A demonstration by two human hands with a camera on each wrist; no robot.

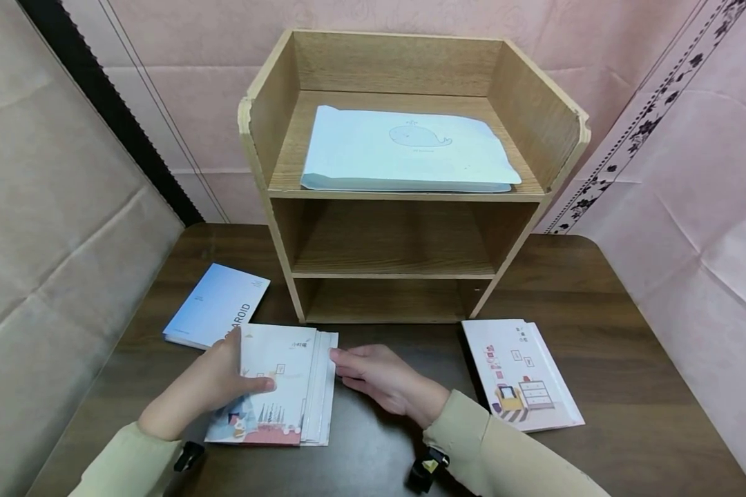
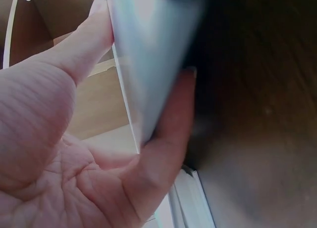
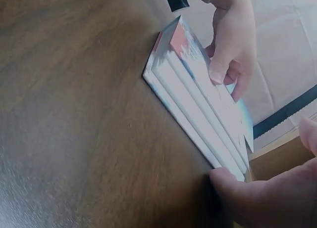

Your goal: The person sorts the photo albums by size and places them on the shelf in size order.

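My left hand (image 1: 214,379) grips a stack of thin books (image 1: 286,400) at its left side, thumb on the top cover, which has a pink lower band. In the left wrist view the book (image 2: 143,50) runs between thumb and fingers. My right hand (image 1: 379,379) touches the stack's right edge with its fingertips, fingers loosely extended. The books overlap unevenly along that edge. From the right wrist the page edges of the stack (image 3: 198,114) show, with one fingertip (image 3: 224,176) at a corner.
A three-level wooden shelf (image 1: 398,275) stands behind the stack. On its top level lies a pale blue item with a whale print (image 1: 410,155). A blue book (image 1: 217,304) lies at the left, partly behind my left hand, and a white illustrated book (image 1: 522,376) at the right.
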